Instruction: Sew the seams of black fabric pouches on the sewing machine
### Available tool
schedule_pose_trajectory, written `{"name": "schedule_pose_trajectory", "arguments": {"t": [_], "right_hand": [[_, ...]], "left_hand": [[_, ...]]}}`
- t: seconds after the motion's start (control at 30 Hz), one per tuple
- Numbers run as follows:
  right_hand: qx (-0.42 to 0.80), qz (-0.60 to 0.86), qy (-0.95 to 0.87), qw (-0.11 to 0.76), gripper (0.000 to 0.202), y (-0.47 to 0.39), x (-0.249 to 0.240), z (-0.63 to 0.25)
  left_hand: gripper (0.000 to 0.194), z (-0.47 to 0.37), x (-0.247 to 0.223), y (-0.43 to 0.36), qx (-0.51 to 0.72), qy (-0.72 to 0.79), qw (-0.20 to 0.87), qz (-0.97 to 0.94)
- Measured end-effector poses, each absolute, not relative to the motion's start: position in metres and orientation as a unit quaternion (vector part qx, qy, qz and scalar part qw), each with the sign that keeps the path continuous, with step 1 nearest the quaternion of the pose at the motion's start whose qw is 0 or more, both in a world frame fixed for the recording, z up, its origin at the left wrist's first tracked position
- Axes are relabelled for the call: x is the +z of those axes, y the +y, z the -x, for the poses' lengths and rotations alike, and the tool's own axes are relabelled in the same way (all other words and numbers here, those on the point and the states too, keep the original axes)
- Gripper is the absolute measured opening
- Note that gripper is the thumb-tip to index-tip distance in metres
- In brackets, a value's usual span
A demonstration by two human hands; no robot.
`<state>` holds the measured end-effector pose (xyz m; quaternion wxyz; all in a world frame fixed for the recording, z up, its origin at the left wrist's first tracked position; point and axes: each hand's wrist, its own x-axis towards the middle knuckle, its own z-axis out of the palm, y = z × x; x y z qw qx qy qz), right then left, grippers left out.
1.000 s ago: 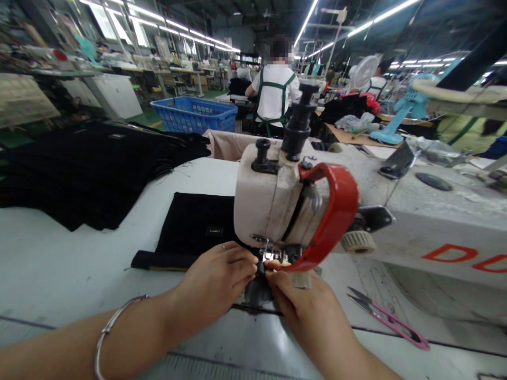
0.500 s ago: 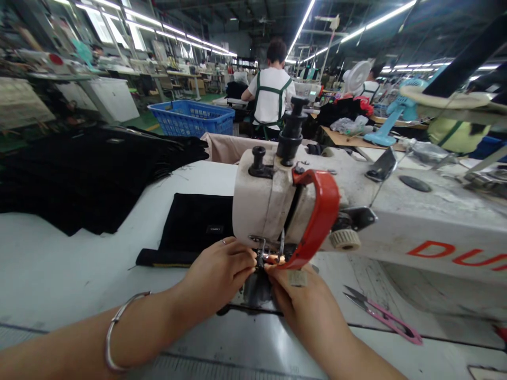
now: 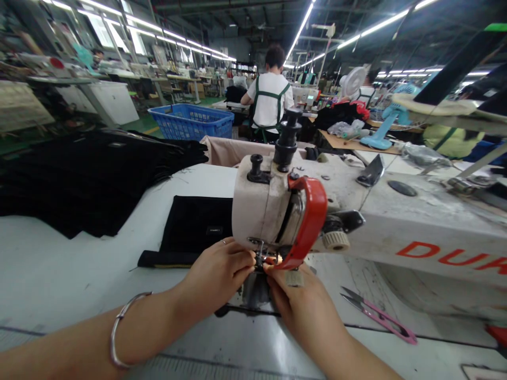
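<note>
In the head view, we see a flat piece of black cloth, matte and straight-edged, left of centre in the frame, with a small rectangular label and a folded lower strip. It lies on the smooth pale tabletop, its right part hidden behind the rounded, scuffed head of the sewing machine. A glossy red curved bar arches down at the machine's front.

At the centre, we find the left hand and right hand on either side of the metal presser foot. The fingers of both are bent, tips drawn close together beside the foot; we cannot tell what, if anything, they pinch. A slim silver bangle rings the left wrist.

At lower right, we note pink-handled snips with pointed dark blades; at upper left, a layered, soft black heap and a latticed blue plastic basket.
</note>
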<state>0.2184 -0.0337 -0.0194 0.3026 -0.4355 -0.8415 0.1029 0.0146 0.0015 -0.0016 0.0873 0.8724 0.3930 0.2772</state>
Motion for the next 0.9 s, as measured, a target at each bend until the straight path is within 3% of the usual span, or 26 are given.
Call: {"name": "schedule_pose_trajectory", "arguments": {"t": [0.53, 0.8, 0.83, 0.9], "right_hand": [[0.106, 0.429, -0.839, 0.319, 0.025, -0.036, -0.021, -0.219], [0.124, 0.444, -0.822, 0.334, 0.025, -0.032, -0.020, -0.218], [0.121, 0.438, -0.823, 0.341, 0.026, -0.031, -0.020, -0.219], [0.116, 0.423, -0.824, 0.358, 0.027, -0.031, -0.021, -0.225]], "left_hand": [[0.012, -0.011, -0.007, -0.003, 0.307, 0.383, 0.098, -0.866], [0.009, -0.008, -0.006, 0.010, 0.256, 0.395, 0.111, -0.876], [0.017, -0.004, -0.003, 0.010, 0.245, 0.396, 0.109, -0.878], [0.054, 0.011, 0.007, 0.001, 0.218, 0.406, 0.097, -0.882]]}}
